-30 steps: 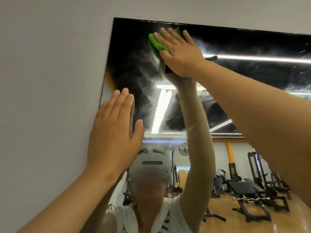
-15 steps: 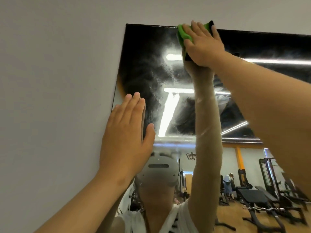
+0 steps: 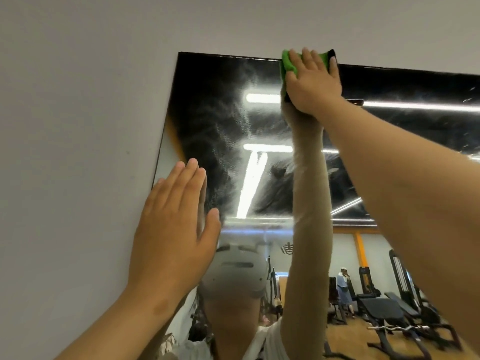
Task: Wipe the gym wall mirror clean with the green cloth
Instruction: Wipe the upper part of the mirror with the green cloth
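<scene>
Since the earlier frame the right hand (image 3: pixel 311 81) has slid the green cloth (image 3: pixel 287 64) rightward along the top edge of the gym wall mirror (image 3: pixel 207 100). Nearest, the left hand (image 3: pixel 171 229), fingers (image 3: pixel 192 178) straight and together, lies flat over the mirror's left edge, probably as a brace. Farther up, the right fingers lie extended over the cloth, pressing it to the glass; hazy smears remain below them.

Soft, even indoor light, no hard shadows. Reflected ceiling strip lights (image 3: pixel 253 183) glare white in the mirror (image 3: pixel 207 100), flaring over its smeared upper half. My wide-angle view bends the mirror's edges; everything is slightly soft.
</scene>
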A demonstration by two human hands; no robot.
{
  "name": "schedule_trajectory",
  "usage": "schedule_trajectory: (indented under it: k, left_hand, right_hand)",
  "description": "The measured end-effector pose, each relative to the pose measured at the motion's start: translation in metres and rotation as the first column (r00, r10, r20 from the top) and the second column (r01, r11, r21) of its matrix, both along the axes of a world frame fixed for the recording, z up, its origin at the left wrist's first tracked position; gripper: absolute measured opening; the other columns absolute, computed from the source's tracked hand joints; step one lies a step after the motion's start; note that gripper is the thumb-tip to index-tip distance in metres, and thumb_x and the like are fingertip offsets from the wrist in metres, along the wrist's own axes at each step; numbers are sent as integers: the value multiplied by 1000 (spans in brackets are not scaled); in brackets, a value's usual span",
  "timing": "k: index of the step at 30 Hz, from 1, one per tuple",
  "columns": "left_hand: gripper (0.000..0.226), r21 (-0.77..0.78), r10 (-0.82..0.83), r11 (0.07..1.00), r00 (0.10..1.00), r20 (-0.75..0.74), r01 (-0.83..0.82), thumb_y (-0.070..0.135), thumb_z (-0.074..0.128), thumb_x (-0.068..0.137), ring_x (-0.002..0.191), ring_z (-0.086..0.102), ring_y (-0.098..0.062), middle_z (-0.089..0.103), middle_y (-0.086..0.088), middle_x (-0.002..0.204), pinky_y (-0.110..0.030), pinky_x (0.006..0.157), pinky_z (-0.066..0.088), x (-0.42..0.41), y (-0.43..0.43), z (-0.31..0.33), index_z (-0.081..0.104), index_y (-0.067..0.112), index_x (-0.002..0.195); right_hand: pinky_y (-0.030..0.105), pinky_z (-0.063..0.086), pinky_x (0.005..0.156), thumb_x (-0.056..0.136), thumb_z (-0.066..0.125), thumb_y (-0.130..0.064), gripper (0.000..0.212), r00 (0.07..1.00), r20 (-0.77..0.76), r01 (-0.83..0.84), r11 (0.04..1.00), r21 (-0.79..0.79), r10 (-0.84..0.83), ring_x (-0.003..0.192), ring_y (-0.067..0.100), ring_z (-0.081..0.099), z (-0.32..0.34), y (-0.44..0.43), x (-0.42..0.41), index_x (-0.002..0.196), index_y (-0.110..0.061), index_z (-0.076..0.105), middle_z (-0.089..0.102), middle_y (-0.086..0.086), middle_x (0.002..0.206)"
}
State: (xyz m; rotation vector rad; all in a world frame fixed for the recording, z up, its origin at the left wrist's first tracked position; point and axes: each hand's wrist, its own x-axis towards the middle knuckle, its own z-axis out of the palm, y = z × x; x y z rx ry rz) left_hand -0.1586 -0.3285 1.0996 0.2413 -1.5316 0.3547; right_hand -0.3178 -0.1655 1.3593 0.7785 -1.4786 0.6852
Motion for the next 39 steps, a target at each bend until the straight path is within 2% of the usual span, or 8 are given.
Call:
schedule_trajectory:
  k: [5,12,16,18,23,29,35,39]
  left_hand:
    - [67,-10,-38,999,999,16,38,51,21,98,153,4,-3,15,9,167,-15,120,-9,1,12,1,21,23,159]
    - [63,-227,4,973,986,169,35,44,34,101,151,16,-12,29,-2,163,-26,122,4,-41,52,11,26,17,157]
    - [62,-226,36,974,977,209,13,54,16,105,150,18,-11,30,0,163,-32,125,6,-58,56,2,24,20,156]
    - [64,-218,31,976,975,221,18,55,13,105,150,19,-12,30,0,163,-29,124,5,-58,55,0,25,20,156]
    - [61,-238,48,971,972,229,8,49,26,105,151,14,-8,27,4,163,-24,122,2,-57,52,0,25,20,158]
    - [62,-230,76,973,967,244,-19,46,30,103,152,5,-1,24,6,163,-19,122,-3,-54,52,0,27,18,158]
    - [63,-219,70,976,965,252,-13,46,31,102,152,11,-5,28,1,164,-20,122,0,-54,52,0,30,16,158]
    - [64,-240,56,971,973,226,0,44,33,101,153,10,-6,26,1,164,-20,122,1,-54,56,0,31,14,157]
  right_hand:
    - [39,-8,123,106,19,-33,55,982,-184,-5,982,187,40,154,12,-2,-15,4,-2,160,-31,7,2,-4,168]
    - [43,-10,122,107,17,-32,56,999,51,-10,1000,-4,10,154,20,-6,-9,16,-16,161,-24,3,-4,4,168]
    - [38,-9,122,107,20,-32,55,985,-162,-29,988,155,54,154,12,-3,-20,8,-8,160,-30,7,1,-4,168]
    - [38,-9,123,107,20,-31,54,985,-170,-12,985,172,41,153,8,-2,-18,29,-28,159,-32,7,2,-7,168]
    - [44,-11,122,107,16,-33,55,999,49,5,1000,-8,-5,154,15,-2,1,55,-55,160,-29,5,0,0,168]
    - [36,-6,123,107,20,-32,53,968,-247,9,976,220,47,154,11,1,-28,42,-42,159,-31,9,6,-6,168]
    - [42,-7,124,108,17,-32,53,1000,15,-15,1000,-6,15,154,15,-1,-13,63,-66,160,-29,7,2,0,168]
    - [37,-6,123,108,21,-33,52,982,-173,-55,986,155,82,154,12,1,-37,28,-29,159,-35,12,6,-5,168]
